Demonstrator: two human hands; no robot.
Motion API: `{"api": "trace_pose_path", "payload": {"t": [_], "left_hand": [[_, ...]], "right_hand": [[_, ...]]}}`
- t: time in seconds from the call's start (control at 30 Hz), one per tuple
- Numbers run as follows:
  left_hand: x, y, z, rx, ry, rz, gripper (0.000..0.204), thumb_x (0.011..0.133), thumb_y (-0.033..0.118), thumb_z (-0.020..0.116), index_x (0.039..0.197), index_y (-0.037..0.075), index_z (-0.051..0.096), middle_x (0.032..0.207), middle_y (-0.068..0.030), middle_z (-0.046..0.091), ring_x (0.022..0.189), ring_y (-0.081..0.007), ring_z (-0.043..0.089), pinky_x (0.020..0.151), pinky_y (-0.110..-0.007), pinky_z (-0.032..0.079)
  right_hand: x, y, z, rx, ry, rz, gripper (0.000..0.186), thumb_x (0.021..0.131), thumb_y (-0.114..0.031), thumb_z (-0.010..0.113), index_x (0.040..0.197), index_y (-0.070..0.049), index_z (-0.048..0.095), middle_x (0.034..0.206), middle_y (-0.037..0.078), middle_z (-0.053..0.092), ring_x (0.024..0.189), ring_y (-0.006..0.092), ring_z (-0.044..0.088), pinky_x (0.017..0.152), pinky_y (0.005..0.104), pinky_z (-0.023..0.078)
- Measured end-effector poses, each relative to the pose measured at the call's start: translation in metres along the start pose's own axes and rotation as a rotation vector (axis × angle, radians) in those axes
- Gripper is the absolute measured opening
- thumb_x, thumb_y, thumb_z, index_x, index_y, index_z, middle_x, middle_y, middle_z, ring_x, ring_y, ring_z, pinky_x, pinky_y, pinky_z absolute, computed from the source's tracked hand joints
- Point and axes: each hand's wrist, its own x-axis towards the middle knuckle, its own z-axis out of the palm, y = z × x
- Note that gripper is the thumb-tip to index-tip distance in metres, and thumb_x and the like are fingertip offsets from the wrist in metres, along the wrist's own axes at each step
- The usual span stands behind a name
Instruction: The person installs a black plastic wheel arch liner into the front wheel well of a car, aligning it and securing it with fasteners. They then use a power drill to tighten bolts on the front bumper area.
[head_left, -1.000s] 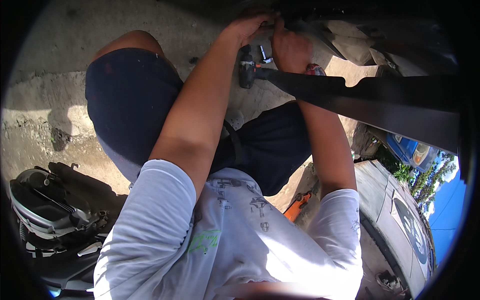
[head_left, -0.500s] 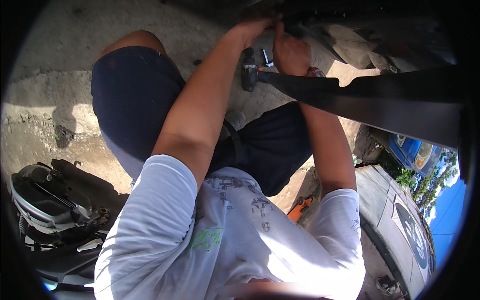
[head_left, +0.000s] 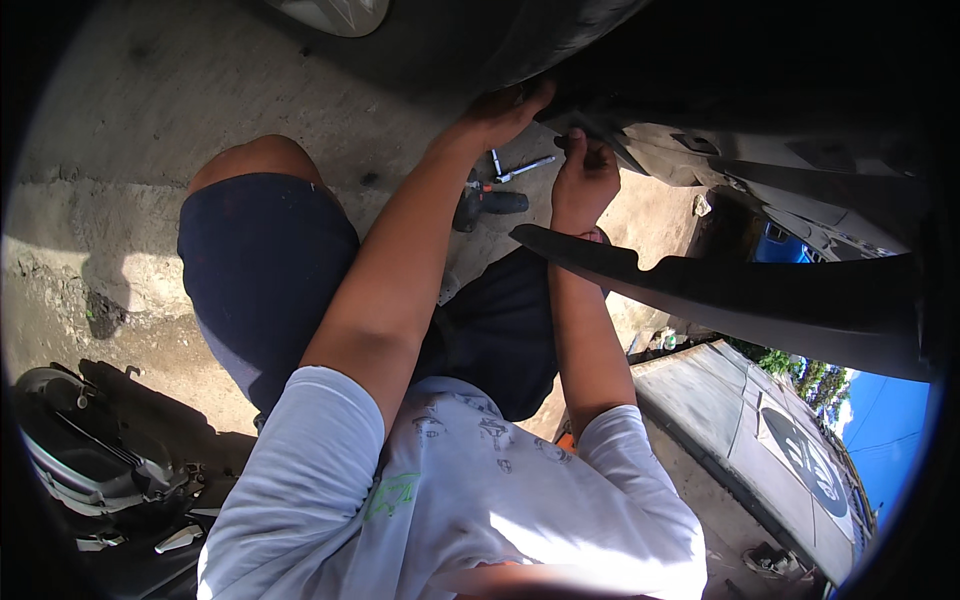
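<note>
My left hand reaches to the lower edge of a dark vehicle body, beside its tyre. One finger stretches out along that edge; the others are partly lost in shadow. Close by on the right, my right hand is raised at a dark trim edge, its thumb and curled fingers pinched together. Whatever lies between those fingers is too small to make out. A long black curved panel passes over my right forearm.
A dark cordless power tool and a silver L-shaped wrench lie on the ground below my hands. The wheel is at the top. A motorbike is at lower left, a pale panelled structure at right.
The view has shifted, bringing the wheel into sight. My right hand has drawn apart from the left and turned, its fingers now pinched upward at the trim edge.
</note>
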Motion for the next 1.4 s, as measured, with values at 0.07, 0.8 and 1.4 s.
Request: {"api": "trace_pose_path", "payload": {"t": [0.07, 0.8, 1.4], "left_hand": [[-0.003, -0.002, -0.003, 0.121, -0.044, 0.051, 0.077, 0.099, 0.050, 0.066, 0.158, 0.005, 0.044, 0.156, -0.0156, 0.056, 0.147, -0.0283, 0.050, 0.121, -0.039, 0.038], [-0.029, 0.022, -0.002, 0.258, 0.123, 0.210, 0.111, 0.073, 0.061, 0.091, 0.158, 0.006, 0.045, 0.158, -0.0239, 0.052, 0.150, -0.0369, 0.047, 0.123, -0.043, 0.040], [-0.036, 0.111, 0.035, 0.283, 0.470, 0.732, 0.082, 0.088, 0.046, 0.081, 0.151, 0.003, 0.050, 0.139, -0.0271, 0.053, 0.129, -0.0501, 0.050, 0.110, -0.055, 0.043]], "right_hand": [[0.004, -0.002, 0.006, 0.099, 0.033, 0.023, 0.025, 0.101, -0.019, 0.074, 0.089, 0.003, 0.072, 0.081, 0.013, 0.080, 0.075, 0.0180, 0.076, 0.071, 0.0313, 0.054], [0.006, 0.012, 0.001, 0.048, 0.013, 0.004, 0.022, 0.097, -0.014, 0.079, 0.085, 0.003, 0.071, 0.076, 0.010, 0.075, 0.072, 0.0132, 0.070, 0.069, 0.0293, 0.052], [0.003, -0.023, -0.031, 0.159, 0.264, -0.195, 0.027, 0.106, -0.021, 0.069, 0.093, 0.003, 0.068, 0.084, 0.013, 0.074, 0.078, 0.0201, 0.070, 0.077, 0.0324, 0.055]]}}
